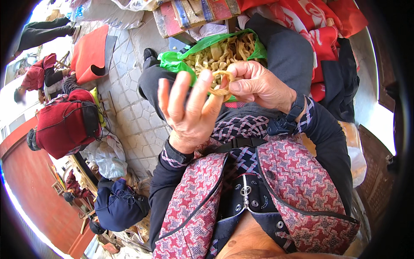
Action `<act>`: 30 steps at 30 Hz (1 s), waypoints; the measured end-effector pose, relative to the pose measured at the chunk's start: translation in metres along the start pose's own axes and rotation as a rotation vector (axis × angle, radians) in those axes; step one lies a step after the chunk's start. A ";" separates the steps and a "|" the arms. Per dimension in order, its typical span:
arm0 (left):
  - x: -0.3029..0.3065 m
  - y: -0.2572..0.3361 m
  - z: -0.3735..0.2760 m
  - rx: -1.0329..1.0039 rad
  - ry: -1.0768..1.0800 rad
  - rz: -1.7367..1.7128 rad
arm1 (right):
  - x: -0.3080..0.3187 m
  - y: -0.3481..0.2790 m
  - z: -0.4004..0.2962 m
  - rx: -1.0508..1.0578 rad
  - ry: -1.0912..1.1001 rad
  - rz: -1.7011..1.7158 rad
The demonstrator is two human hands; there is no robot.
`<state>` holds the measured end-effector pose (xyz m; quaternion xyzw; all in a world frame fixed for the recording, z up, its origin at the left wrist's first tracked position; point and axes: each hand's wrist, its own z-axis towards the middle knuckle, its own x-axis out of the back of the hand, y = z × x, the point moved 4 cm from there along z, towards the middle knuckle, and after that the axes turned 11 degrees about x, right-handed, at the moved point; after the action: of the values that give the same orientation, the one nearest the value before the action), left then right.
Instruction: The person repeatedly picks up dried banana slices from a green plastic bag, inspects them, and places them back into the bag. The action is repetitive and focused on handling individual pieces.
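Note:
A pale yellow strip of dried plant fibre [216, 92] is bent into a loop between my two hands. My left hand [190, 110] has its back to the camera and several fingers spread; its forefinger appears to pass into the loop, and its thumb is hidden. On the loop's other side, the thumb and fingers of my right hand [263, 85] pinch the strip. Below the hands, a green plastic bag [200, 45] lies open on my lap, filled with many short, folded or knotted fibre pieces [223, 53].
A worn, paint-marked wooden stool [197, 14] stands just beyond the bag. Red cloth [318, 42] is heaped on the right. Paving [126, 106] stretches to the left, where people sit bent over, one in a dark red top [64, 123], another in blue [119, 205].

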<state>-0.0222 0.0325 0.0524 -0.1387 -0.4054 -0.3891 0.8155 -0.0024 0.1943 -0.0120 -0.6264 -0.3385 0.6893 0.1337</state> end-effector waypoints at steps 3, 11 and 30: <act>-0.003 -0.012 -0.001 0.154 0.006 -0.056 | 0.001 -0.001 0.005 -0.025 -0.083 -0.149; -0.016 -0.032 -0.003 0.332 -0.176 -0.365 | 0.013 -0.002 0.013 -0.047 0.104 -0.420; -0.042 -0.035 -0.019 0.566 -0.478 -0.653 | 0.011 -0.002 0.016 0.073 0.010 -0.465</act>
<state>-0.0531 0.0212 0.0047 0.1371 -0.6934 -0.4562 0.5406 -0.0202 0.1972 -0.0197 -0.5298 -0.4479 0.6486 0.3132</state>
